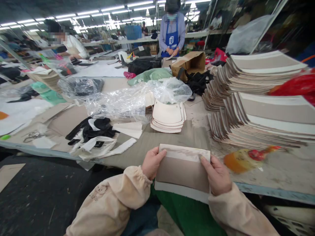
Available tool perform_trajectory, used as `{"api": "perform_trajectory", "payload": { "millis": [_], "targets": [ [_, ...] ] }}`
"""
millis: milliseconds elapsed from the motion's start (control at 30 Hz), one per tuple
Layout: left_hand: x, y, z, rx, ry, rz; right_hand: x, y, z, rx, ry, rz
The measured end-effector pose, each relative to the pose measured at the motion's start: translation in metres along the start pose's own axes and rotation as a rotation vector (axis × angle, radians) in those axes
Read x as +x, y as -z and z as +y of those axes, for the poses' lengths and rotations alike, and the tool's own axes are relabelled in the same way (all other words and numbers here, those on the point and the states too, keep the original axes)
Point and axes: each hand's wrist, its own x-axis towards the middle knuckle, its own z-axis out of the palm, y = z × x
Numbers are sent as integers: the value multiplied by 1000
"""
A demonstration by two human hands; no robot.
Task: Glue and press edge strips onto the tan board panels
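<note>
Under strip lights in a busy workshop, a cluttered bench carries, from the left, scissors, black and white fabric scraps, a crumpled clear plastic bag and a small stack of cream pieces. The left hand is closed on the left edge of a pale-banded taupe panel, held up before the bench's front edge; the right hand pinches its right edge, thumb on the streaked upper band. If those streaks are wet, which I cannot tell, the thumbs could smear them; uneven pressure might crease the panel. Rightward, a swing could knock the amber bottle or topple the layered panel stacks.
</note>
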Motion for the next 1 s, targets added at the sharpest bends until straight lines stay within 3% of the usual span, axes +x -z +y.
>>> {"api": "perform_trajectory", "payload": {
  "millis": [433,633,1000],
  "targets": [
    [-1,-2,2,-103,1,-79,1,5,11,-4,16,-28],
    [1,-1,2,-62,-29,-36,0,5,10,-10,25,-61],
    [2,1,2,-130,-16,-66,-1,-1,4,6,28,12]
  ]
}}
